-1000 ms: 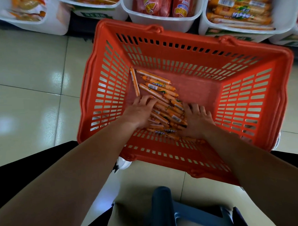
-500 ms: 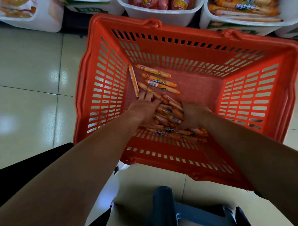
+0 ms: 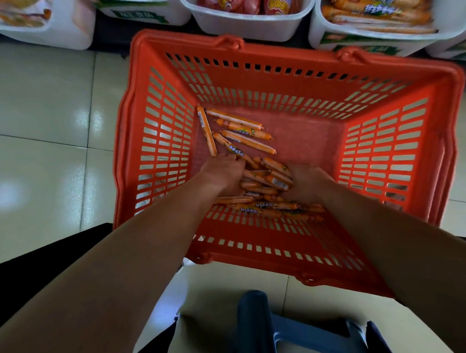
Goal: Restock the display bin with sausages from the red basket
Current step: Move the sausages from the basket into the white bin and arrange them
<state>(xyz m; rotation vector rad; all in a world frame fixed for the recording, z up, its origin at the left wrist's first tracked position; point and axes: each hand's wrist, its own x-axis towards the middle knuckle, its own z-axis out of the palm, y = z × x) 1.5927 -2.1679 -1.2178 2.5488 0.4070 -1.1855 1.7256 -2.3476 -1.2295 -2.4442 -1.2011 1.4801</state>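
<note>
red basket [image 3: 155, 142]: loose sausages [image 3: 264, 180] | left hand [image 3: 222, 172], right hand [image 3: 305, 183]: grips curled around sausages

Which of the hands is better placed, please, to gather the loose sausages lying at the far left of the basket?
Left, probably. The left hand has its fingertips touching those sausages; the right hand sits further away on the near pile.

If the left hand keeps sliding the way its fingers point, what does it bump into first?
Probably the loose sausages just past the left hand, lying on the floor of the red basket; its fingertips look almost touching one.
</note>
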